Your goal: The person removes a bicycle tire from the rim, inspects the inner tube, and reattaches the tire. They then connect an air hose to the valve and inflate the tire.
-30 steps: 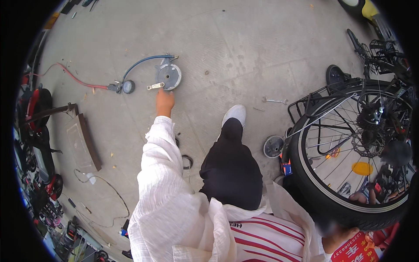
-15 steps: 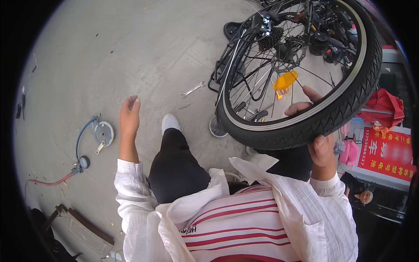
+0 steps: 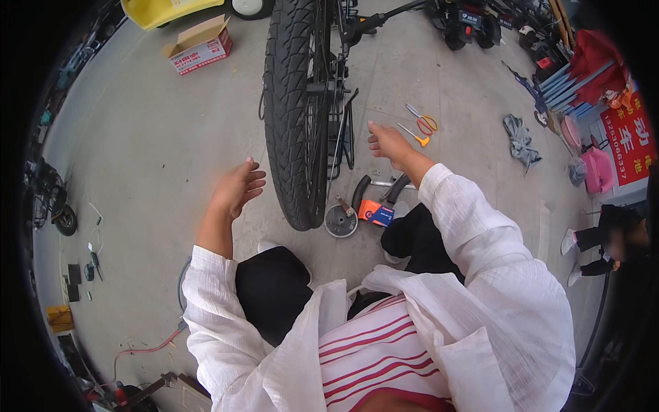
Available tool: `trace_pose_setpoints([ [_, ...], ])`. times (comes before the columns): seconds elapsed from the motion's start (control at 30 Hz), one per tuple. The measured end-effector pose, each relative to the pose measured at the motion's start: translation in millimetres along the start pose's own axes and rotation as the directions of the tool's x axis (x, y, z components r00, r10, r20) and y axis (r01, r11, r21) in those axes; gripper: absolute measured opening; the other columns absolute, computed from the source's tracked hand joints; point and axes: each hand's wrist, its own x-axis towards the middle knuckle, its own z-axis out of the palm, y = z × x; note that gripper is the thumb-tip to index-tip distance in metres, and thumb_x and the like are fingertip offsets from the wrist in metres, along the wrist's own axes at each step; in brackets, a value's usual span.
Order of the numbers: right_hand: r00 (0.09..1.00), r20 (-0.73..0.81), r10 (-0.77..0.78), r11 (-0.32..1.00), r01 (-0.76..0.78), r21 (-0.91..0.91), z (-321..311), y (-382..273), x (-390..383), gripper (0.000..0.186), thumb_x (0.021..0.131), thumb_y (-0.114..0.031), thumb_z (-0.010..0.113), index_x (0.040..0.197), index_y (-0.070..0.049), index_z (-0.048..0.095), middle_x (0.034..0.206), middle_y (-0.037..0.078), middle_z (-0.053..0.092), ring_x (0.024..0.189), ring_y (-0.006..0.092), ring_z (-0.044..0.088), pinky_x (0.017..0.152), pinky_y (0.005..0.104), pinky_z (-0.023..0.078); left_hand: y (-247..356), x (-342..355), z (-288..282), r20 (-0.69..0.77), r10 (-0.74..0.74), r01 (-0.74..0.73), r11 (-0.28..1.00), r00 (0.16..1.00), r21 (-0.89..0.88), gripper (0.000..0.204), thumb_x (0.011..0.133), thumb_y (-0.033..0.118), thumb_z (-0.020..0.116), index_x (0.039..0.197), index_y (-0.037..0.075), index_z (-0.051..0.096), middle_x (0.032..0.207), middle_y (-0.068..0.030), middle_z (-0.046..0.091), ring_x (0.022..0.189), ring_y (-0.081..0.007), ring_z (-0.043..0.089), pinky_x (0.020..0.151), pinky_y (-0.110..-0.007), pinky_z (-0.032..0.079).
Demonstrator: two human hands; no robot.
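Note:
A bicycle wheel with a knobby black tyre (image 3: 287, 117) stands edge-on between my hands, attached to a bicycle whose dark frame parts (image 3: 336, 89) show on its right side. My left hand (image 3: 240, 189) is just left of the tyre, fingers loosely spread, apart from it and holding nothing. To the right of the wheel, my right hand (image 3: 390, 145) reaches forward with bent, separated fingers and nothing visible in it. Beyond that hand lie red-handled scissors (image 3: 427, 125) and a yellow-handled screwdriver (image 3: 420, 141). By my feet are an orange-and-blue box (image 3: 375, 213) and a round grey disc (image 3: 340, 222).
An open cardboard box (image 3: 200, 49) sits at the far left below a yellow vehicle (image 3: 165, 10). At the right are a crumpled grey plastic sheet (image 3: 522, 141), a folded red canopy (image 3: 596, 65) and a bystander (image 3: 597, 240). A red hose (image 3: 154, 348) runs along the lower left.
My right hand has let go of the wheel rim. The wheel, tilted at upper right before, now appears upright and edge-on near the middle. My view has shifted too.

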Motion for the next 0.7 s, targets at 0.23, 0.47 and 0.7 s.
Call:
trace_pose_setpoints([
  [0.23,0.965,0.143,0.222,0.975,-0.224,-0.003,80.4,38.7,40.9,0.083,0.092,-0.054,0.05,0.141,0.01,0.032,0.142,0.031,0.04,0.133,0.0406,0.041,0.104,0.048,0.038,-47.0,87.5,5.4,-0.243,-0.096,0.134,0.98,0.965,0.146,0.062,0.097,0.047,0.049,0.132,-0.004,0.045,0.13,-0.0208,0.054,0.117,-0.0304,0.053,0.102,-0.044,0.042],
  [0.47,0.962,-0.09,0.259,0.966,-0.259,0.016,102.4,47.5,55.8,0.084,0.086,-0.053,0.057,0.131,0.016,0.038,0.134,0.035,0.046,0.126,0.043,0.047,0.103,0.043,0.04,-83.9,141.5,24.5,-0.16,0.033,-0.036,0.999,0.987,-0.013,0.04,0.098,0.048,0.041,0.109,0.012,0.055,0.105,-0.0024,0.061,0.105,-0.0164,0.052,0.097,-0.039,0.036],
  [0.7,0.916,-0.16,0.369,0.929,-0.358,0.096,110.7,40.6,67.5,0.083,0.079,-0.052,0.06,0.13,0.01,0.04,0.133,0.031,0.046,0.122,0.0452,0.048,0.101,0.0465,0.041,-76.0,164.5,23.2,-0.15,0.007,-0.017,0.998,0.989,-0.064,0.038,0.099,0.046,0.045,0.086,0.011,0.055,0.07,-0.0035,0.053,0.064,-0.0174,0.054,0.065,-0.031,0.043],
])
